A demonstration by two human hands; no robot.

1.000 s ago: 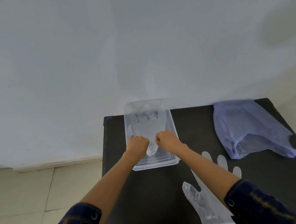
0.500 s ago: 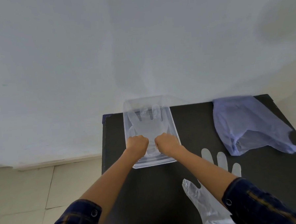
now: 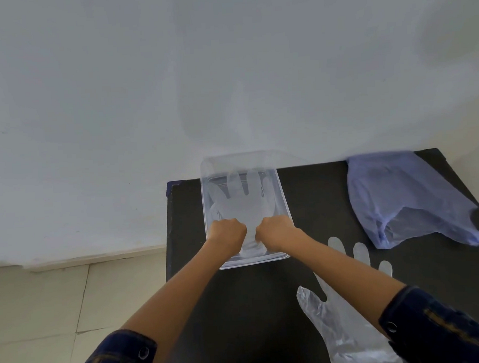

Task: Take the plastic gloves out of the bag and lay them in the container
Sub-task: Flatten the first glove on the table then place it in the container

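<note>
Head view: both fists, left hand [image 3: 228,234] and right hand [image 3: 274,231], apparently pinch the glove [image 3: 241,202] cuff, fingers pointing away along the container [image 3: 285,204].

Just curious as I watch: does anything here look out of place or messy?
One plastic glove lies on the black table, outside the clear container, partly under the right forearm. Nothing looks spilled or damaged.

A container [image 3: 285,206] is set on the table [image 3: 316,194], at its far left, against the wall [image 3: 172,87]. One glove [image 3: 241,203] is laid flat inside it, fingers toward the wall. Both fists, the left hand [image 3: 227,234] and right hand [image 3: 275,232], are placed side by side on its cuff end. A second glove [image 3: 343,328] is laid on the table nearer and to the right. The bag [image 3: 400,198] is laid at the far right.
</note>
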